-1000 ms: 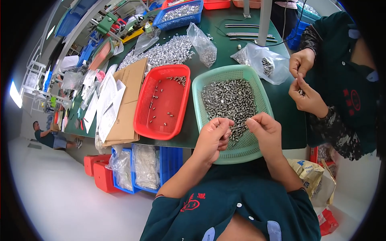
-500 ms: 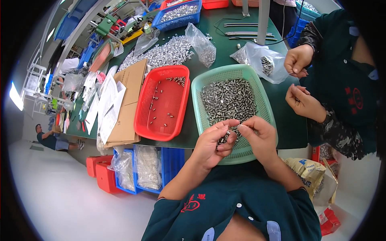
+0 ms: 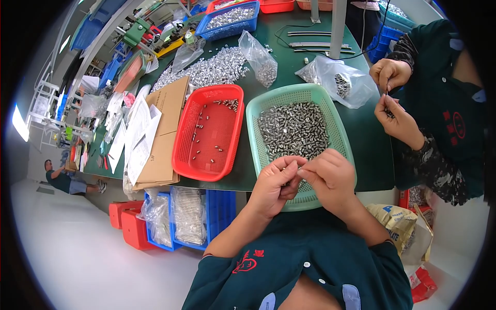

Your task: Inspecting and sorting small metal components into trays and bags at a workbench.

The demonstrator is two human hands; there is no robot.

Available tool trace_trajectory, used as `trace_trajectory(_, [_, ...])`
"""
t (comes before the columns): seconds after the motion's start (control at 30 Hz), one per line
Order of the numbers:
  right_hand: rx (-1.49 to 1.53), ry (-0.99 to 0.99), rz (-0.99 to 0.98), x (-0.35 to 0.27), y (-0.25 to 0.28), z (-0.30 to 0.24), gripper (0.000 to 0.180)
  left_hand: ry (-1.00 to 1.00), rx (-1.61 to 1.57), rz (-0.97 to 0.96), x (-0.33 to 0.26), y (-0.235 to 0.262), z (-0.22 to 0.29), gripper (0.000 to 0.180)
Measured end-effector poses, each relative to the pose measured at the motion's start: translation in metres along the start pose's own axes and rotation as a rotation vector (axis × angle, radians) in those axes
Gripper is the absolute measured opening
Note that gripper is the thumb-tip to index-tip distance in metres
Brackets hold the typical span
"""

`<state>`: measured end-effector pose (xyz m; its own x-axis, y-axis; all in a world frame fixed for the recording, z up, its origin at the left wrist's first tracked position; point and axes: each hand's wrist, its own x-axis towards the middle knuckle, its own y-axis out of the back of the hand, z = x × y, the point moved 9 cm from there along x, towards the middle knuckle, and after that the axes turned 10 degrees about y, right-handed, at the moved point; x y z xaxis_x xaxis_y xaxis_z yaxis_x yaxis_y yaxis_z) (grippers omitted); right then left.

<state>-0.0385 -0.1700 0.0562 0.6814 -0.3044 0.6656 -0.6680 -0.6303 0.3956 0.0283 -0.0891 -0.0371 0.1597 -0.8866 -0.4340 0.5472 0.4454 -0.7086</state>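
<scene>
Over the near side of a pale green plastic basket [image 3: 254,135], my two hands meet at the fingertips. My left hand [image 3: 277,185] is curled closed, with small dark metal fittings partly showing between thumb and fingers. My right hand [image 3: 330,175] pinches something tiny against the left fingertips; the fingers cover it. Below them, the basket holds a heap of small dark metal cylindrical fittings [image 3: 294,126]. Left of it, a red basket [image 3: 211,135] contains a few scattered fittings, with a small cluster in its far right corner.
Flattened cardboard [image 3: 163,139] and papers [image 3: 137,139] lie at the left. Behind are a pile of shiny metal parts [image 3: 212,70], clear bags [image 3: 258,59] and a blue basket [image 3: 230,23]. At the right, a co-worker's hands [image 3: 395,98] work close together beside a metal post [image 3: 338,31].
My right hand has turned inward and closed over the left fingertips, hiding the small piece. The co-worker's hands have come together.
</scene>
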Motion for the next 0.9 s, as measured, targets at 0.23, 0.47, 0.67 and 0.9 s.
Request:
trace_trajectory(0.23, [0.777, -0.713, 0.156, -0.043, -0.03, 0.06, 0.011, 0.007, -0.01, 0.088, 0.0, -0.003, 0.005, 0.023])
trace_trajectory(0.47, [0.148, -0.354, 0.128, -0.016, 0.017, 0.044, 0.009, -0.01, -0.111, 0.012, 0.003, 0.009, 0.004, 0.016])
trace_trajectory(0.67, [-0.199, -0.005, 0.124, 0.002, 0.029, -0.006, 0.011, 0.067, -0.292, -0.154, 0.008, 0.002, -0.007, 0.018])
trace_trajectory(0.9, [0.246, -0.323, 0.152, -0.019, 0.006, 0.031, 0.011, 0.078, -0.258, -0.048, 0.009, 0.004, -0.008, 0.02])
